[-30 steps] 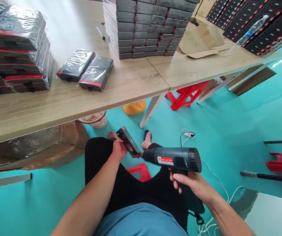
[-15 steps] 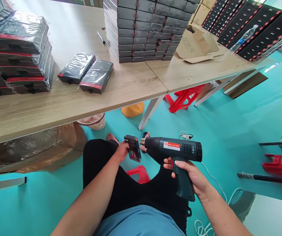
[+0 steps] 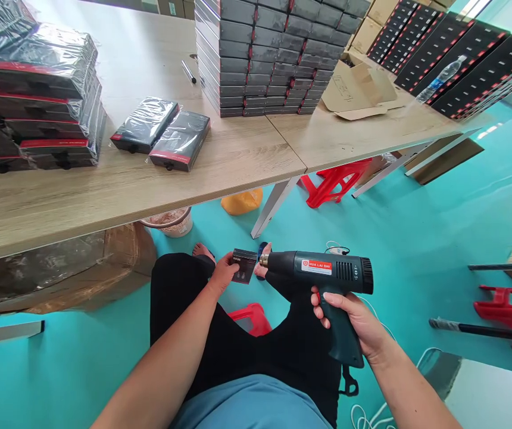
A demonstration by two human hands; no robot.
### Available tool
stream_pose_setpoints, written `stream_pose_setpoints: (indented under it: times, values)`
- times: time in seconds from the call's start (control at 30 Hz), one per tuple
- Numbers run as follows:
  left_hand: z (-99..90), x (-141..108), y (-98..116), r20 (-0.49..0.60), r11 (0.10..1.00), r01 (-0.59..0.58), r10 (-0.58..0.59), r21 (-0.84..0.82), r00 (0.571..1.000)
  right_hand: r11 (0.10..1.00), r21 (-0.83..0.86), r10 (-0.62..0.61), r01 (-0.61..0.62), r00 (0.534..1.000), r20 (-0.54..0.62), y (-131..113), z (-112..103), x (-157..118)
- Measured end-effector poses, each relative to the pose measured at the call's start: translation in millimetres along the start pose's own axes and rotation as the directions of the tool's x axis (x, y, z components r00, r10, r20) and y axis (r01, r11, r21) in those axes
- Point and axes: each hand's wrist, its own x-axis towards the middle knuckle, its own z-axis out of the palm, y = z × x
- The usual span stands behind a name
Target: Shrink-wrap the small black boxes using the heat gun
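My left hand (image 3: 224, 273) grips a small black box (image 3: 244, 266) by its left edge, above the floor between my knees. In my right hand (image 3: 352, 316) is a dark green heat gun (image 3: 316, 266), fingers wrapped round its handle. Its metal nozzle points left at the box, with a small gap between them. On the table edge above lie two film-wrapped black boxes, one (image 3: 145, 124) partly behind the other (image 3: 181, 139). A pile of loosely wrapped boxes (image 3: 55, 101) stands to their left.
A tall stack of black boxes (image 3: 274, 59) stands on the wooden table (image 3: 238, 149), near a pen (image 3: 189, 71) and opened cardboard (image 3: 358, 89). Below are a waste basket (image 3: 171, 221), a yellow bag (image 3: 242, 202) and red stools (image 3: 334, 182). A white cord (image 3: 372, 417) trails at right.
The box in my left hand has turned, its broad face now showing more to me. The heat gun has shifted slightly right. The view has moved a little.
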Motion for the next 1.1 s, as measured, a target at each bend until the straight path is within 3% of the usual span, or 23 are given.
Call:
stream_pose_setpoints:
  times: [0.13,0.23,0.3,0.4,0.5,0.7,0.8,0.97,1.1]
  values:
    - [-0.7,0,-5,-0.026,0.936,-0.156,0.173,0.315,0.985,0.995,-0.094,-0.025,0.023,1.0,-0.018,-2,7,2]
    - [-1.4,0,-6,0.031,0.84,-0.279,0.3,0.466,0.954,0.974,-0.222,-0.029,0.042,0.998,0.062,-4,19,3]
    - [-1.7,0,-5,0.094,0.776,-0.328,0.331,0.539,0.939,0.957,-0.278,-0.053,0.085,0.991,0.123,-5,28,5]
    - [-2.6,-1,-4,0.152,0.702,-0.36,0.343,0.614,0.927,0.935,-0.325,-0.107,0.139,0.988,0.113,-9,35,9]
    - [-3.8,-1,-5,0.172,0.668,-0.372,0.348,0.644,0.922,0.915,-0.384,-0.072,0.124,0.987,0.146,-13,36,13]
    - [-4.2,2,-9,0.163,0.672,-0.366,0.347,0.644,0.923,0.899,-0.415,-0.087,0.137,0.987,0.138,-13,40,16]
    - [-5.0,4,-10,0.163,0.699,-0.363,0.338,0.616,0.927,0.909,-0.395,-0.061,0.132,0.98,0.189,-11,40,18]
    - [-7.1,5,-12,0.104,0.76,-0.337,0.339,0.555,0.935,0.935,-0.345,-0.087,0.082,0.996,0.002,-12,30,19]
    - [-5.6,6,-14,0.052,0.817,-0.319,0.337,0.48,0.94,0.963,-0.267,-0.033,0.04,0.999,0.029,-11,19,19]
